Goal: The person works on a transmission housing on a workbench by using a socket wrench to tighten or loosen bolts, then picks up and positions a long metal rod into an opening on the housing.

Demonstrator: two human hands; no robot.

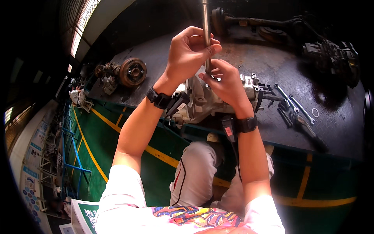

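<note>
My left hand [191,52] is wrapped around a long upright metal rod [206,23] that rises out of the top of the picture. Just below it, my right hand [226,84] pinches the rod's lower end with its fingertips. Both hands hover over a silver metal gearbox housing [198,99] lying near the front edge of a dark checker-plate workbench [257,62]. The rod's lower tip is hidden behind my right fingers. Each wrist carries a black band with a small device.
Several wrenches [290,101] and a small ring [315,112] lie right of the housing. A brake drum assembly [132,72] sits at the bench's left, an axle [265,21] and dark machinery [331,52] at the back. Green floor with yellow lines [97,128] lies below.
</note>
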